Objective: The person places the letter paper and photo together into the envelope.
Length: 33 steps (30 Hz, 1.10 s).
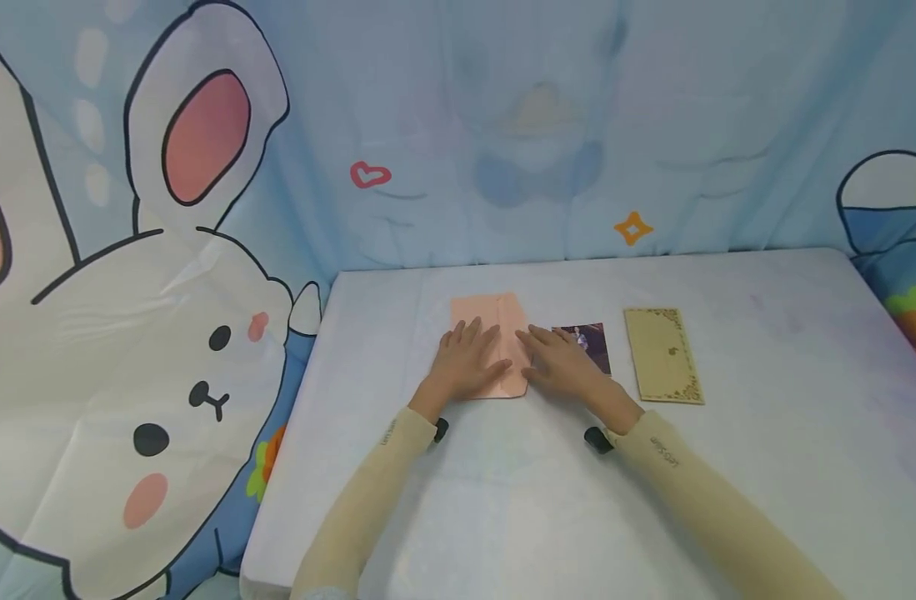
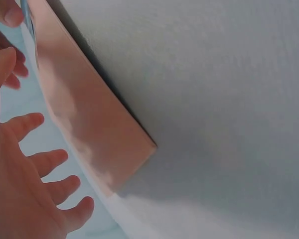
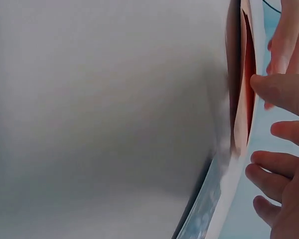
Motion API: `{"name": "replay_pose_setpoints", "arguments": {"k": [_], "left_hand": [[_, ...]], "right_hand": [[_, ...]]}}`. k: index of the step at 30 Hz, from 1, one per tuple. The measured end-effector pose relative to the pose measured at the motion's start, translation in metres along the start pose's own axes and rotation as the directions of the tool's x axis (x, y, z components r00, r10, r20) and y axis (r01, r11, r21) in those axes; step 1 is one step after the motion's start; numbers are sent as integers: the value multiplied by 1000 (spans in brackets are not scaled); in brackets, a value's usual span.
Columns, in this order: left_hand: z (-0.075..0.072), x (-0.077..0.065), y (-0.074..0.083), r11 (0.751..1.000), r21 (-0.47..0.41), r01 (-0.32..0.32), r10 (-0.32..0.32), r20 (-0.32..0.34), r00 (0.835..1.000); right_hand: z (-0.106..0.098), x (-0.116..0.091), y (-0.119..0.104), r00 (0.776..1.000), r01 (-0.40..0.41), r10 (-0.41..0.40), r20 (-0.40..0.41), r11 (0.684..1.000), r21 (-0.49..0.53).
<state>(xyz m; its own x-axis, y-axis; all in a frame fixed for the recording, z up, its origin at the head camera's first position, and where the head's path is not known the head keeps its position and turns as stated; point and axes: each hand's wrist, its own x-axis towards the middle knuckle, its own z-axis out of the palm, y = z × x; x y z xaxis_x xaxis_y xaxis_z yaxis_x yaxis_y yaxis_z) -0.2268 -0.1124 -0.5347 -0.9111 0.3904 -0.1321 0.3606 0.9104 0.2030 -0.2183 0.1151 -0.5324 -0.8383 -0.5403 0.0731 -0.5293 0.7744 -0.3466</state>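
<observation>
A pink paper envelope (image 1: 483, 308) lies on the white table (image 1: 488, 500), in the middle of the head view. Over its left and lower part is my left hand (image 1: 461, 362), fingers straight and spread. My right hand (image 1: 566, 364) is at the envelope's right edge, its fingers loosely extended and pointing left. In the right wrist view the envelope (image 3: 237, 109) is seen edge-on, with its side gaping slightly and a redder inside showing near the thumb. Partly behind the right hand lies a dark photo (image 1: 596, 342). Whether the fingertips touch the paper is hard to tell.
To the right of the photo lies a yellowish card or envelope (image 1: 663, 358) with ornamented corners. Behind the table hangs a light blue curtain (image 1: 458, 208) with a large rabbit print (image 1: 202, 333) on the left. Dark wrist devices (image 1: 598, 440) sit at the cuffs.
</observation>
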Motion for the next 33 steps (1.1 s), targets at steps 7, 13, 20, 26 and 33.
{"name": "replay_pose_setpoints", "arguments": {"k": [7, 13, 20, 26, 33], "left_hand": [[7, 1, 7, 1000, -31, -4, 5, 29, 1000], [4, 1, 9, 1000, 20, 3, -4, 44, 999], [0, 2, 7, 993, 118, -14, 8, 47, 999], [-4, 8, 5, 992, 123, -37, 29, 64, 998], [-12, 14, -3, 994, 88, -64, 55, 95, 994]], "right_hand": [[8, 5, -11, 999, 22, -22, 28, 1000, -21], [13, 6, -13, 999, 32, -30, 41, 998, -48], [13, 5, -17, 999, 17, -15, 52, 999, -41], [13, 8, -16, 999, 19, -17, 51, 999, -41], [13, 9, -16, 998, 13, -11, 62, 999, -34]]}}
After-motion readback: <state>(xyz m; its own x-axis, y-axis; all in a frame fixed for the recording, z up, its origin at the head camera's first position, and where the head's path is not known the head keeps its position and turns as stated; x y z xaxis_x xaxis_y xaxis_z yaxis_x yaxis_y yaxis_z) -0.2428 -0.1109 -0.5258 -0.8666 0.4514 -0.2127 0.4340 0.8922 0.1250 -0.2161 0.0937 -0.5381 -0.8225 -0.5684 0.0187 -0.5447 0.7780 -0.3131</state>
